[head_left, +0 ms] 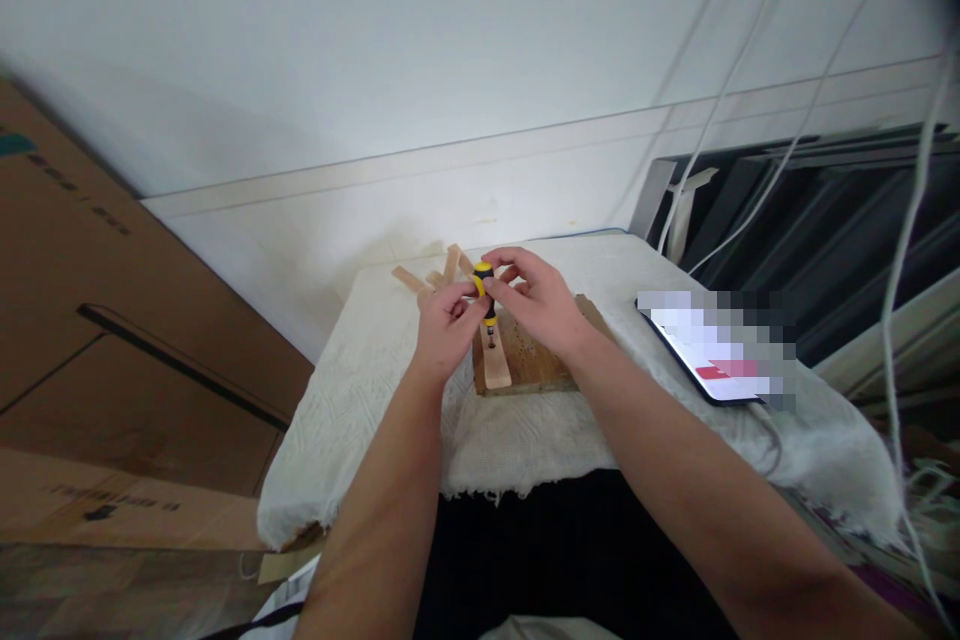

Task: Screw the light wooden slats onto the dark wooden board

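Observation:
A short yellow and black screwdriver [490, 312] stands nearly upright between my two hands, its tip down on a pale, flat strip [496, 370], wood or leather, I cannot tell which. That strip lies along the left part of a brown wooden board [541, 360]. My left hand [448, 320] is closed around the handle from the left with thumb and fingers. From the right, my right hand [534, 295] pinches the handle near its yellow cap. More pale strips [452, 262] lie behind my left hand, partly hidden by it.
A white cloth [360, 370] with a frayed edge covers the table. A lit phone or tablet [697, 350] with a cable lies to the right. Large cardboard boxes [150, 320] stand at the left. White cables [896, 320] hang at the right, before dark panels [825, 220].

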Tool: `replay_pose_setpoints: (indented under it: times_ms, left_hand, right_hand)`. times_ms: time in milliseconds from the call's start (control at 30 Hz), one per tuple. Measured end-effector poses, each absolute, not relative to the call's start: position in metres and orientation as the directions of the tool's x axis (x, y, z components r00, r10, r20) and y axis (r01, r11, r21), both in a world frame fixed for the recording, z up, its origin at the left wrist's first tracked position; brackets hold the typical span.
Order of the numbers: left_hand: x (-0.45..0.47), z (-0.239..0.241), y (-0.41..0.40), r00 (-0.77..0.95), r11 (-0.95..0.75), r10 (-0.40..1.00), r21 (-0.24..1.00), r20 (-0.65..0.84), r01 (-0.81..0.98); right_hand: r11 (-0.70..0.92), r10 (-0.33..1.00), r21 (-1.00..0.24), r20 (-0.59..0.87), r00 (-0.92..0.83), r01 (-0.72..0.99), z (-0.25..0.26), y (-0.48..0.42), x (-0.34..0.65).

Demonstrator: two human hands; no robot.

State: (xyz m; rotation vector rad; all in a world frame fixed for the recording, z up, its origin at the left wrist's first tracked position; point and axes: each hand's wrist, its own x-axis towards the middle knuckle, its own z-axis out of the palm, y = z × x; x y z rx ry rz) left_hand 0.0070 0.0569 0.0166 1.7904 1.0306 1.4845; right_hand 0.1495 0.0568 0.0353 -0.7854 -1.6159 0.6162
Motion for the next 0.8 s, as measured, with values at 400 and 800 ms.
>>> replay_pose_setpoints:
  times_ms: [400,800]
  left_hand:
    - [0.0069,0.0168,0.0575,0.102,-0.463,0.885,0.881,0.454,0.101]
    - [0.0068,0.0118,0.0596,0.067,-0.522,0.853,0.841,0.518,0.141]
  right_hand:
    - [0.646,0.762,-0.744,0.639,-0.102,0.168,0.0351,0.0567,0.1497]
    - [0.655,0.756,-0.736,0.643,-0.124,0.170,0.0344,0.0564,0.1490]
